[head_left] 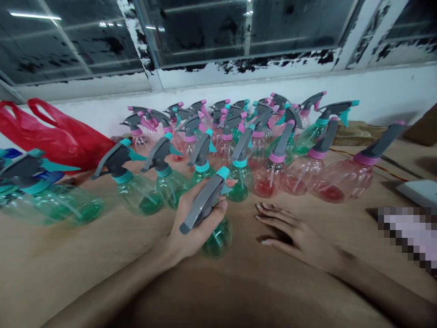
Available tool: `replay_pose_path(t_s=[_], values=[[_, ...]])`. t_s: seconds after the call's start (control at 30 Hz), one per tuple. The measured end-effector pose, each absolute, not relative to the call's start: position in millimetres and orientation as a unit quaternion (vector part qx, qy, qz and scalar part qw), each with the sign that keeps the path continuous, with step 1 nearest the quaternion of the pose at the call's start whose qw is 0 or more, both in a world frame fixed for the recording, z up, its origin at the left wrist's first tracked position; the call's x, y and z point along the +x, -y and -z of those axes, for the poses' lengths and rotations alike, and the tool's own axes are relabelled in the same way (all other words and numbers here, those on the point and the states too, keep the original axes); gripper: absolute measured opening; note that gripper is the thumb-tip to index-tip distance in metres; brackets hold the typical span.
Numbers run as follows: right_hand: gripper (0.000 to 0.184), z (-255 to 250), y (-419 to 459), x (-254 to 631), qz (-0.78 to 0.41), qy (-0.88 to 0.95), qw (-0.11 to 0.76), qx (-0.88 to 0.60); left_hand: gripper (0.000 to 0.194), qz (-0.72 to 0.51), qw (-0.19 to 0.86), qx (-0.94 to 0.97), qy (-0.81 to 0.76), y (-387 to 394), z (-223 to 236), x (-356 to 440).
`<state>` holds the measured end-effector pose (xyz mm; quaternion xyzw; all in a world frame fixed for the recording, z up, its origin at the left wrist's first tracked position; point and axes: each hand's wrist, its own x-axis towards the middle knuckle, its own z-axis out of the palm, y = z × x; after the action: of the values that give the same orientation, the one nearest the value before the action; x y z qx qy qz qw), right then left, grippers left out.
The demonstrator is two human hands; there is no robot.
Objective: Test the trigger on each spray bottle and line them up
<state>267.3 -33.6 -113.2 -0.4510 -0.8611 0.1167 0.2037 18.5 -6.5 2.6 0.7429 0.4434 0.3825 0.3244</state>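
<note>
Wooden table (pixel 119 255), dark windows (pixel 85 41) behind. My left hand (pixel 193 239) curls closed round the neck of a green spray bottle (pixel 217 243), front and centre. Right hand (pixel 302 237) near it, palm down, fingers loosely spread, nothing held. Step, by my judgement: handling this one bottle. Next move calls for keeping clear of the bottle rows (pixel 271 180) beyond.

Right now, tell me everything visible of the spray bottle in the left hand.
The spray bottle looks like plastic: a rounded, see-through green body, a pale tube inside, a grey spray head and a teal nozzle pointing away from the camera. It appears roughly upright, close to the other bottles. The left hand grips it below the spray head, hiding its neck. Whether its base rests on the table is hard to tell.
</note>
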Motion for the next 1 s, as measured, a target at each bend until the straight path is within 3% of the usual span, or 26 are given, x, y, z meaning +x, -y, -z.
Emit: replay_pose_path(t_s=[1.0], values=[[0.047, 112.6, 33.6, 267.0, -0.117, 0.859, 0.220, -0.446, 0.030, -0.360, 0.296, 0.762, -0.449, 7.1, -3.0, 16.7]])
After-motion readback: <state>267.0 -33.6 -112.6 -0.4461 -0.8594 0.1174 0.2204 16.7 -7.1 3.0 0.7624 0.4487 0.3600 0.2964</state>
